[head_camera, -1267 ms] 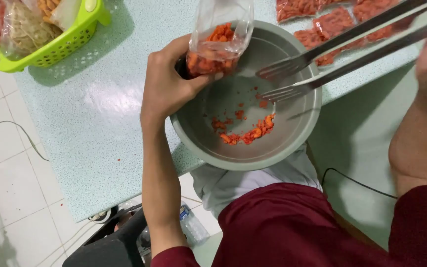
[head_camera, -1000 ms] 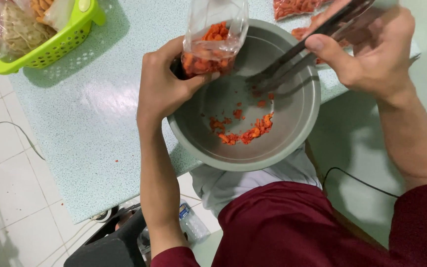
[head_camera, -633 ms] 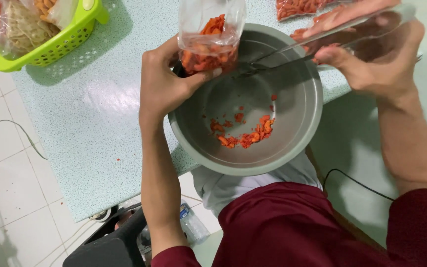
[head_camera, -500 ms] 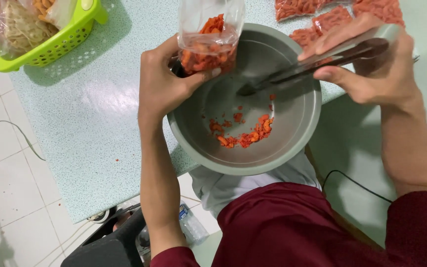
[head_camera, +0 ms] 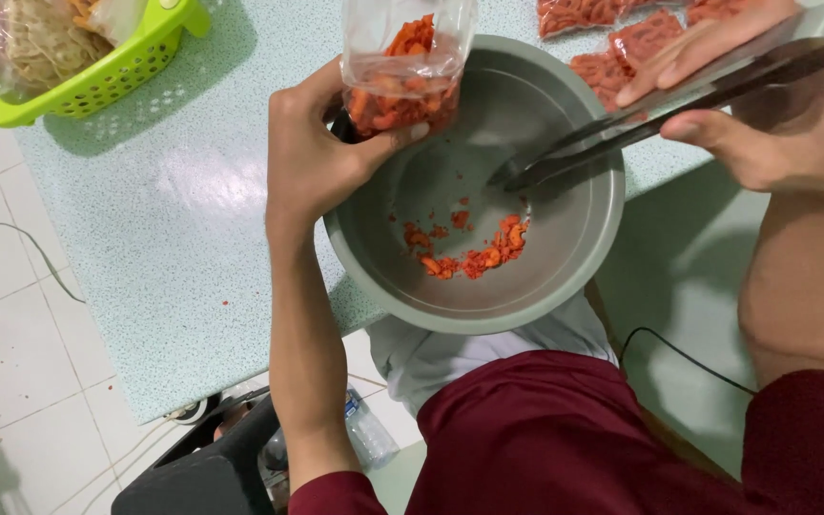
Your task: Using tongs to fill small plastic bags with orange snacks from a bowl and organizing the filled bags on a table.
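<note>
I am sitting at a pale speckled table (head_camera: 174,229) standing on a white tiled floor (head_camera: 2,334), where a thin cable (head_camera: 21,253) is trailing at the left. My left hand (head_camera: 321,157) is gripping a clear bag of chopped red pieces (head_camera: 402,72) over the far rim of a grey bowl (head_camera: 565,277). My right hand (head_camera: 774,114) is pinching metal tongs (head_camera: 650,119) nearly shut, tips inside the bowl. A green basket (head_camera: 107,76) is sitting at the far left, filled packets (head_camera: 622,38) far right.

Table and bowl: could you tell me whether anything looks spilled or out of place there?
A few small red specks lie on the table left of the bowl, near the left hand. Nothing else stands out.
</note>
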